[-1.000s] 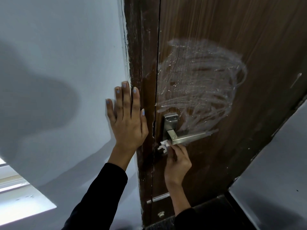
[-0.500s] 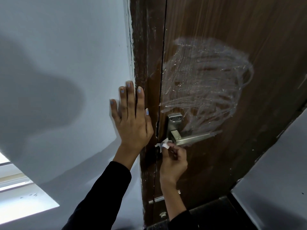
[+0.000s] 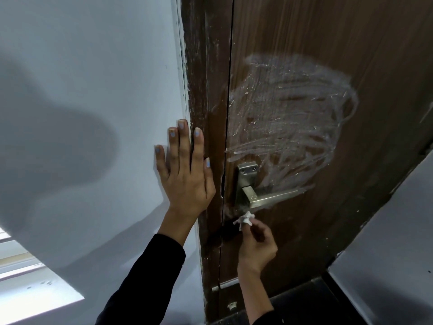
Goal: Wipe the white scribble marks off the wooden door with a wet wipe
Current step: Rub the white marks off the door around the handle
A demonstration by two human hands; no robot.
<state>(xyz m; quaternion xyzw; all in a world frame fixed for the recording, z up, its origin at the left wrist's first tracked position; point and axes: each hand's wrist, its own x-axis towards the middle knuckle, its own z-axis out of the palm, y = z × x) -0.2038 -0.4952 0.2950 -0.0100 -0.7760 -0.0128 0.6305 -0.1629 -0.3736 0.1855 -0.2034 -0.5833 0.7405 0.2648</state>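
Item: wooden door (image 3: 351,31), brown, w/ white scribble marks (image 3: 290,120) smeared in a broad patch above the lever handle (image 3: 264,198). Wet wipe (image 3: 244,219), crumpled to a small wad, is pinched at the fingertips of the right hand (image 3: 256,242), just below the handle's base and close to the door edge. Left hand (image 3: 185,174) is laid flat, fingers spread, partly on the wall (image 3: 82,90) and partly on the door frame (image 3: 203,90), left of the handle. Step judged: wiping near handle; most marks not yet cleared. To be done well: wad pressed firmly, overlapping strokes carried up into the patch, clean face of wipe turned out as it loads. Marks lie above and right of both hands; nearest strokes just above right hand.
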